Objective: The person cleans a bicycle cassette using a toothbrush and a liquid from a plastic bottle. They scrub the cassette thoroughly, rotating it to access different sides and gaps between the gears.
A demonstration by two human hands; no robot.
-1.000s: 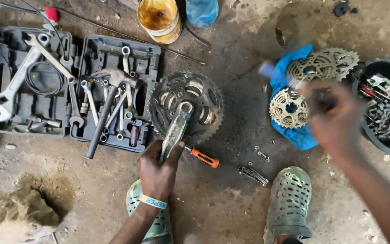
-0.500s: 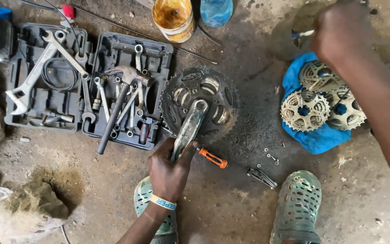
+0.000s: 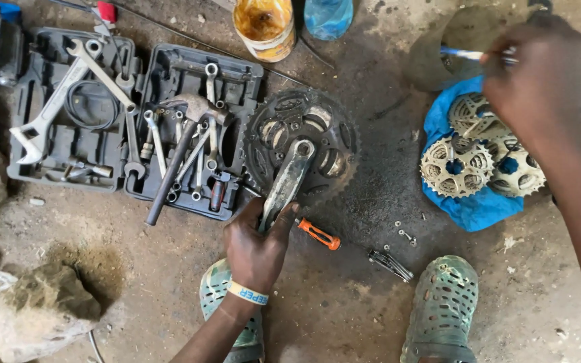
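Left hand [image 3: 255, 250] clenched around the lower end of a grey metal crank arm [image 3: 288, 181], fingers [image 3: 245, 216] wrapped over it. Crank arm slanting up to the hub of a dark toothed chainring set [image 3: 302, 144], lying flat on the dirty concrete floor [image 3: 344, 302] between the feet. Right hand [image 3: 539, 81] raised near the top right, fingers pinched on a thin blue-and-white tool [image 3: 462, 54], its far end over a rough grey stone-like lump [image 3: 452, 54].

Just left of the chainring set, touching its rim, an open black plastic tool case [image 3: 193, 128] crowded with steel spanners, sockets and a long dark bar. Beside that, a second open case [image 3: 68, 107] holding an adjustable wrench and a coil of cable. Just right of the left hand, an orange-handled screwdriver [image 3: 317, 234], partly hidden under the wrist and crank. Near it, a folding multi-tool [image 3: 390, 263] and a few small loose bolts [image 3: 405, 234].

Under the right forearm, three pale, worn cassette sprockets [image 3: 455, 165] clustered on a crumpled blue cloth [image 3: 469, 208], one partly hidden by the arm. At the top edge, a grease-smeared round tub [image 3: 265, 27] and a blue bag [image 3: 327, 17]. Perforated green rubber clogs [image 3: 442, 309] on both feet at the bottom. Rough stones [image 3: 42, 302] at the lower left.
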